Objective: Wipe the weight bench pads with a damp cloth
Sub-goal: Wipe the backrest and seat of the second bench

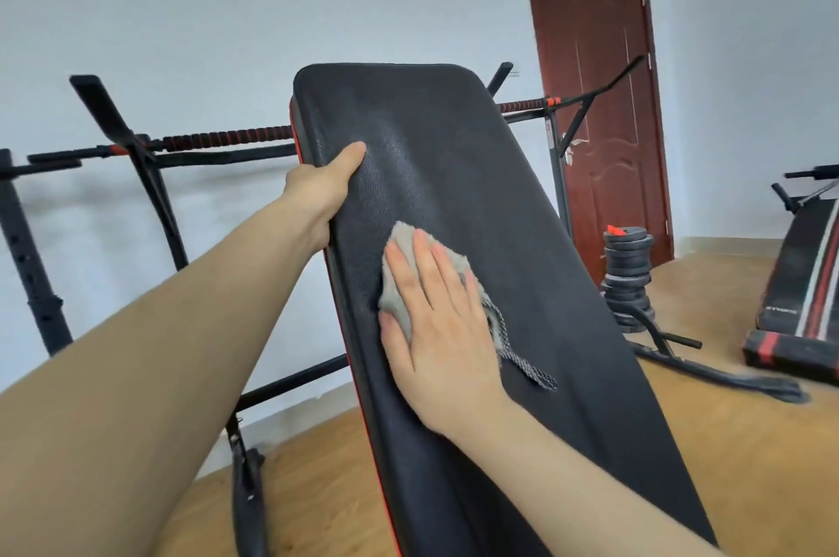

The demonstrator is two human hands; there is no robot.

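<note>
A long black bench pad (476,156) with a red edge rises tilted through the middle of the view. My left hand (324,188) grips its left edge near the top, thumb on the face and fingers hidden behind. My right hand (436,320) lies flat, fingers straight, pressing a grey cloth (402,252) against the middle of the pad. A patterned corner of the cloth trails out to the right of my palm.
A black rack with a red-and-black barbell (227,138) stands behind the pad by the wall. A stack of weight plates (629,275) sits at the right, near a brown door (594,93). A second bench (803,284) is at far right on the wooden floor.
</note>
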